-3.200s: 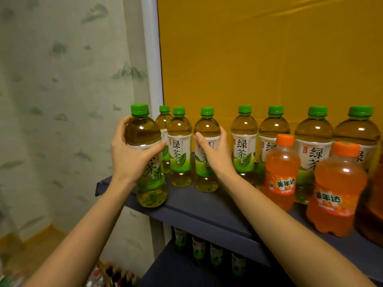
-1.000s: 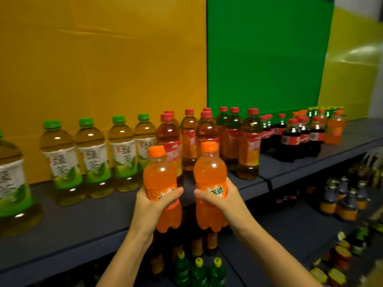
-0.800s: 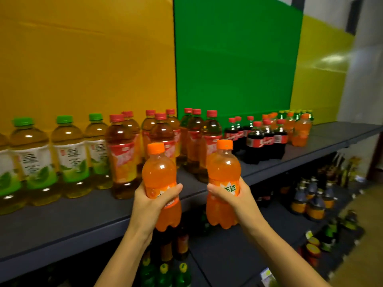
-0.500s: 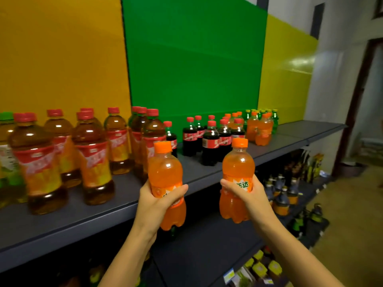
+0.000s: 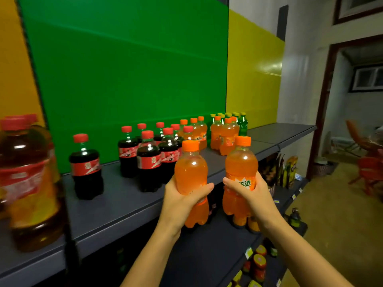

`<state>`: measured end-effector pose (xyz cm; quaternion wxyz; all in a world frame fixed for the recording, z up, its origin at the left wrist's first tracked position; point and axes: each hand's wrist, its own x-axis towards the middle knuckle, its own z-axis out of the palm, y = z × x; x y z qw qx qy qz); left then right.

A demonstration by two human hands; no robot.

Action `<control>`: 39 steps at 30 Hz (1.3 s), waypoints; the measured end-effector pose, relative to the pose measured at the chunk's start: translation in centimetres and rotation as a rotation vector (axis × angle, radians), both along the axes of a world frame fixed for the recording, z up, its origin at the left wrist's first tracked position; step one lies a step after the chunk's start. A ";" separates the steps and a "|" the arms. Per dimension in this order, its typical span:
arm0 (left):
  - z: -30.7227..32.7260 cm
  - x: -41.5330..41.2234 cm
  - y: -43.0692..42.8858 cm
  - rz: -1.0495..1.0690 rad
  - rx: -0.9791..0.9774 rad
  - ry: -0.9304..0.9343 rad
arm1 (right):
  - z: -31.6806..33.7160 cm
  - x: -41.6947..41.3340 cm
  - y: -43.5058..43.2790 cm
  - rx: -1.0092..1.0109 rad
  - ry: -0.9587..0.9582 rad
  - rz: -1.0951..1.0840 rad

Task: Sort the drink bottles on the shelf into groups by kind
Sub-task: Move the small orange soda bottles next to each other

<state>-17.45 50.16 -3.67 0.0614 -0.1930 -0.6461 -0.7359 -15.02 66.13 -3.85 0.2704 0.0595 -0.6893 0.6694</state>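
Left grip (image 5: 182,200) wraps one orange soda bottle (image 5: 191,168), right grip (image 5: 253,192) wraps a second orange bottle (image 5: 241,162). Both upright before the shelf (image 5: 116,212), cola bottles (image 5: 148,162) behind.

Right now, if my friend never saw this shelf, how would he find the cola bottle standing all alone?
Look at the big green panel behind the grey shelf. Near the panel's left edge stands one small dark cola bottle with a red cap and red label. Unlike the other colas clustered further right, it has bare shelf on both sides.
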 end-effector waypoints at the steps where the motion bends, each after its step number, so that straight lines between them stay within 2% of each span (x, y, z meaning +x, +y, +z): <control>1: 0.3 -1.3 1.5 -0.008 -0.004 0.007 | 0.2 -1.3 1.3 0.007 0.003 0.000; 9: 1.7 -11.0 11.3 0.059 0.037 0.033 | 2.0 -10.1 10.8 0.062 -0.014 0.005; 20: 1.5 -21.1 18.6 0.376 0.014 0.100 | 0.8 -23.3 19.3 0.083 0.027 0.051; 28: 0.2 -26.5 21.1 0.636 -0.197 0.141 | -0.3 -30.9 21.1 0.144 0.029 0.172; 31: -0.4 -27.1 21.6 0.669 -0.254 0.136 | -0.9 -32.1 20.9 0.132 0.024 0.228; 34: -0.9 -27.8 21.7 0.680 -0.324 0.136 | -1.3 -33.2 20.5 0.227 0.030 0.215; 39: -1.4 -28.6 21.9 0.841 -0.524 0.141 | -1.7 -33.8 19.5 0.322 0.070 0.208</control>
